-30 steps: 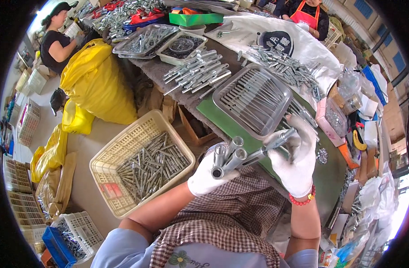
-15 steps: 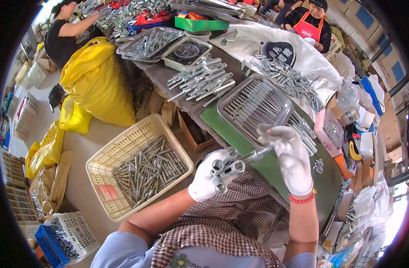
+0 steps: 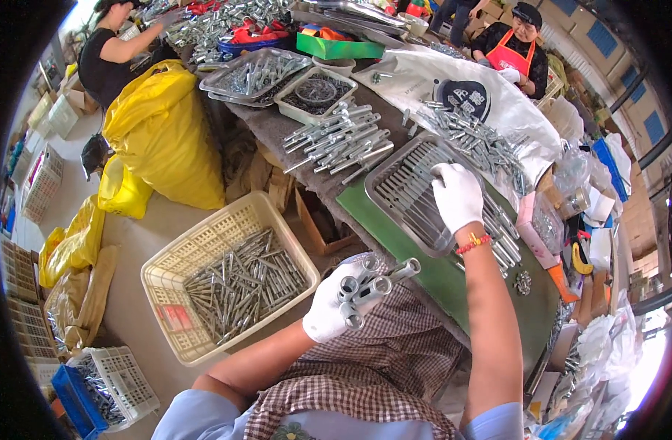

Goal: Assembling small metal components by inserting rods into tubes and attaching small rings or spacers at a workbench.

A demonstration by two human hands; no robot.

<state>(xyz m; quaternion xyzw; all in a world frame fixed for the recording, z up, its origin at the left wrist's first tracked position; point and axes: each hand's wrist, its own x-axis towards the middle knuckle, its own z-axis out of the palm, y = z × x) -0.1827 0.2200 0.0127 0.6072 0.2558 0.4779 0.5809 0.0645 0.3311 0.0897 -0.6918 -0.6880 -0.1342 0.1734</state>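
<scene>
My left hand (image 3: 326, 311), in a white glove, is closed around a bunch of several shiny metal tubes (image 3: 364, 295), their open ends facing up and one pointing off to the right. My right hand (image 3: 457, 196), also gloved, reaches over a silver metal tray (image 3: 378, 196). Its fingers are curled down at the rods; whether one is pinched is hidden. Slim metal rods (image 3: 413, 207) lie side by side in that tray. More rods (image 3: 506, 246) lie along its right side on the green table mat (image 3: 442, 290).
A cream plastic basket (image 3: 160, 282) of metal pieces stands at left. Piled tubes (image 3: 340, 139) and bolts (image 3: 483, 143) lie beyond the tray. Yellow sacks (image 3: 163, 136) stand on the floor. One co-worker (image 3: 105, 62) is at far left, another in a red apron (image 3: 508, 55) at far right.
My right hand has left the tube beside my left hand and moved up over the tray. That tube now rests with the others in my left hand, which has lowered slightly.
</scene>
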